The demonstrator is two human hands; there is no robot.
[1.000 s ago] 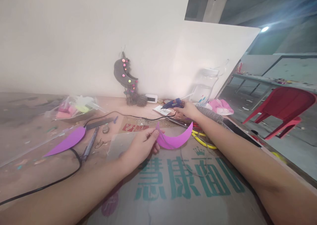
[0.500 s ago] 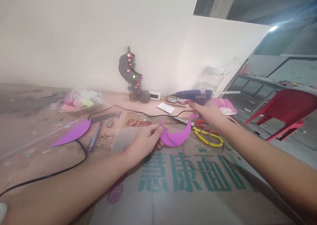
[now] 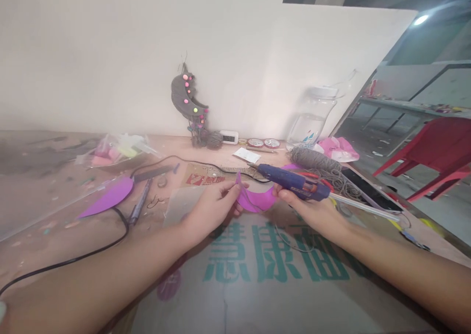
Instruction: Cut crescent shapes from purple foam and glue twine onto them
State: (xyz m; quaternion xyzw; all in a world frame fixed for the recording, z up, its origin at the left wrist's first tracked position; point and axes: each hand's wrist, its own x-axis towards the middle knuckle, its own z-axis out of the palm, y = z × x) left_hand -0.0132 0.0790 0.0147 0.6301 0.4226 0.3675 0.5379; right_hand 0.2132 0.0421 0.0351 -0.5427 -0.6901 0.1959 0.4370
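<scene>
My left hand (image 3: 217, 199) pinches the left tip of a purple paper crescent (image 3: 255, 201), with a thin grey strand of yarn lying along it. In my right hand (image 3: 305, 206) is a blue glue gun (image 3: 294, 181), its nozzle pointing left above the crescent and a glue stick (image 3: 364, 207) jutting from its back. The right fingers are beside the crescent's right end; whether they grip it I cannot tell. Loose grey yarn trails below onto the printed sheet (image 3: 191, 275).
A grey yarn spool (image 3: 314, 158), a phone (image 3: 370, 189) and a clear jug (image 3: 311, 120) are at the right. Leftward lie a purple paper piece (image 3: 110, 196), a pen (image 3: 141, 201) and a black cord (image 3: 73, 261). A decorated crescent (image 3: 186, 96) leans on the wall.
My right hand has brought the glue gun down and nearer, from above the tools to beside the purple crescent. The left hand keeps its pinch almost in place.
</scene>
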